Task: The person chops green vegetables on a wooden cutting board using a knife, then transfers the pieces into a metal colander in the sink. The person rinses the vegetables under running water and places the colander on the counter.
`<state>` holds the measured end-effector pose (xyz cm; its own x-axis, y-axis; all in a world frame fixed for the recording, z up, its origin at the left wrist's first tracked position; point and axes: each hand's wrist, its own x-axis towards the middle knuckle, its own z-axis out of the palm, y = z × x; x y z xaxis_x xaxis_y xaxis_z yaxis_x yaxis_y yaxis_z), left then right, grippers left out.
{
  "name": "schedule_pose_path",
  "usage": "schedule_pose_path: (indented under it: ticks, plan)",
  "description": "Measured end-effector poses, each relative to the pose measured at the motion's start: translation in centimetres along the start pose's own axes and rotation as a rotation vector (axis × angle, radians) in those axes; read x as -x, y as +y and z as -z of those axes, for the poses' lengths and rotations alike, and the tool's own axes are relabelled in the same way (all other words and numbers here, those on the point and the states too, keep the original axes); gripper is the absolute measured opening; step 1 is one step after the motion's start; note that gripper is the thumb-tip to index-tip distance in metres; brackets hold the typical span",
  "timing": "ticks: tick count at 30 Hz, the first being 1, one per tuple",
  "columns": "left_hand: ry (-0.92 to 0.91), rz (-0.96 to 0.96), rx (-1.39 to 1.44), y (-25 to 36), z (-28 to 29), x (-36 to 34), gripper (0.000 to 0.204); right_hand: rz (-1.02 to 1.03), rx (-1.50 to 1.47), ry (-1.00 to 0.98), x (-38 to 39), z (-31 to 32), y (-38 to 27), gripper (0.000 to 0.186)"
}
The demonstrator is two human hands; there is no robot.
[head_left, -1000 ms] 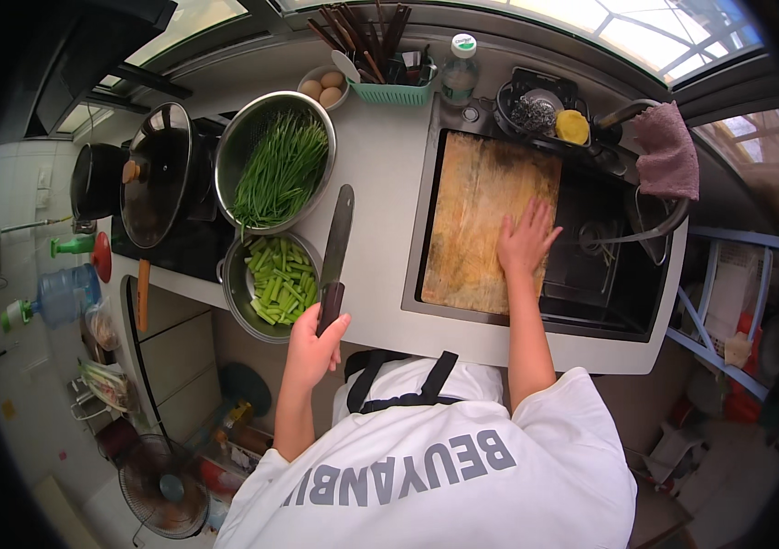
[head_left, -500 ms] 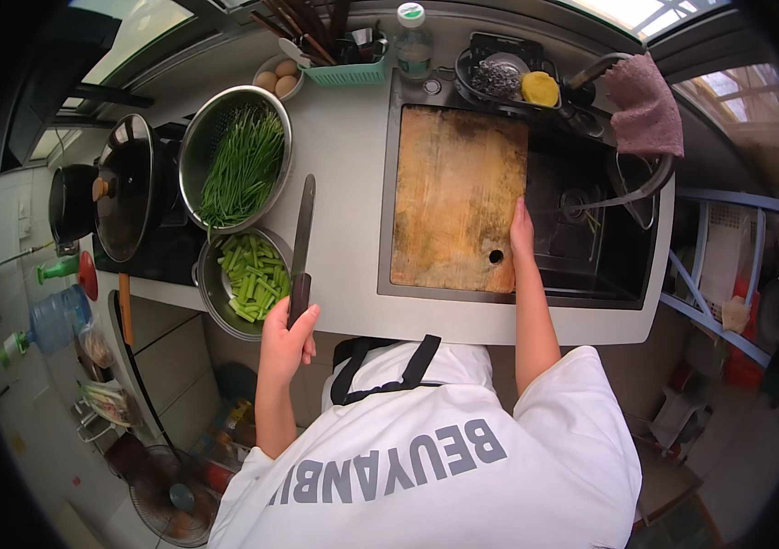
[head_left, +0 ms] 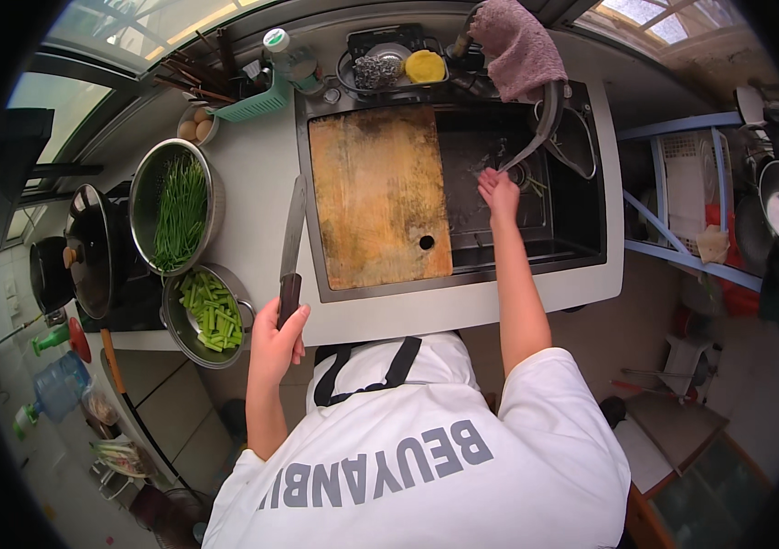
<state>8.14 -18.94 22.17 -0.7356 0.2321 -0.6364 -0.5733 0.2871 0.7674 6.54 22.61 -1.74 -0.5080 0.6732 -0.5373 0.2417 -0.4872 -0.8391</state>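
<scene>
My left hand [head_left: 278, 337] is closed round the dark handle of a kitchen knife [head_left: 293, 233], its blade pointing away from me over the counter. My right hand [head_left: 499, 194] reaches over the black sink [head_left: 558, 224], fingers stretched out at the lower end of the water stream from the faucet [head_left: 550, 114]. Nothing shows in it. A worn wooden cutting board [head_left: 376, 197] with a round hole covers the left part of the sink. Left of the knife stand a steel pot [head_left: 245, 311] of cut green stalks [head_left: 211, 309] and a metal colander [head_left: 215, 197] of long thin greens [head_left: 181, 215].
Behind the sink are a rack with a steel scrubber [head_left: 377, 71] and yellow sponge [head_left: 425, 67], and a clear bottle [head_left: 302, 69]. A pink cloth [head_left: 519, 50] hangs over the faucet. Eggs [head_left: 194, 124] sit in a bowl; a lidded pan [head_left: 90, 252] stands far left.
My right hand has left the cutting board's right edge and moved over the sink to the water. The view has shifted right. My left hand still holds the knife.
</scene>
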Motion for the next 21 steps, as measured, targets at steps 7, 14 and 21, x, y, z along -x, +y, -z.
schedule_pose_path:
  ticks: [7,14,21]
  plan:
    - [-0.063,0.027,-0.048,0.8,-3.3,-0.5,0.022,0.793,1.219,-0.114,12.1,-4.9,6.0,0.083]
    - [0.005,-0.089,-0.217,-1.8,-5.9,-4.2,0.021,0.153,0.81,0.12,5.6,-0.4,2.8,0.064]
    - [0.285,-0.318,-0.764,-4.9,-9.2,-8.9,0.025,-0.352,-0.746,-0.308,-0.1,-0.5,-1.3,0.049]
